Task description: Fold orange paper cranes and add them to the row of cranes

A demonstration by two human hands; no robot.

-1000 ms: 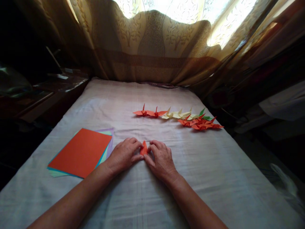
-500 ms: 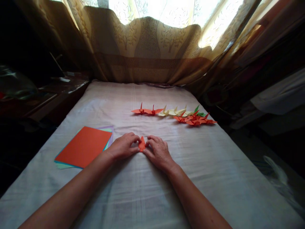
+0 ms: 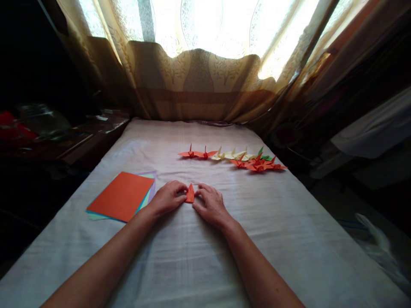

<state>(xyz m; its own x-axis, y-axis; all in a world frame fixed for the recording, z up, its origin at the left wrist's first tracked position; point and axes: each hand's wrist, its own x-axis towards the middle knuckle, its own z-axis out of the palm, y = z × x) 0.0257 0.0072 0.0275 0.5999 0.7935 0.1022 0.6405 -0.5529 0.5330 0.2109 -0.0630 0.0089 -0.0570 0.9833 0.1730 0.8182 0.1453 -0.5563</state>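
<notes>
A small folded piece of orange paper (image 3: 190,194) lies on the sheet between my two hands, its narrow tip pointing away from me. My left hand (image 3: 169,197) has its thumb and fingers closed at the paper's left edge. At the right edge is my right hand (image 3: 211,202), its thumb and fingers curved but apart, with the fingertips beside the paper; I cannot tell whether they touch it. To the left of my left hand lies a stack of coloured paper sheets (image 3: 122,196), an orange sheet on top and blue, green and purple edges showing beneath.
Several folded paper cranes, orange ones (image 3: 258,164), cream ones (image 3: 233,155) and a green one (image 3: 265,156), stand in a cluster at the back right. Pale cloth (image 3: 205,261) covers the surface. A patterned curtain (image 3: 199,81) hangs behind it. A dark side table (image 3: 96,128) adjoins the left.
The camera view has tilted up slightly. My right thumb and fingers have eased a little away from the folded paper, while my left hand stays at its left edge.
</notes>
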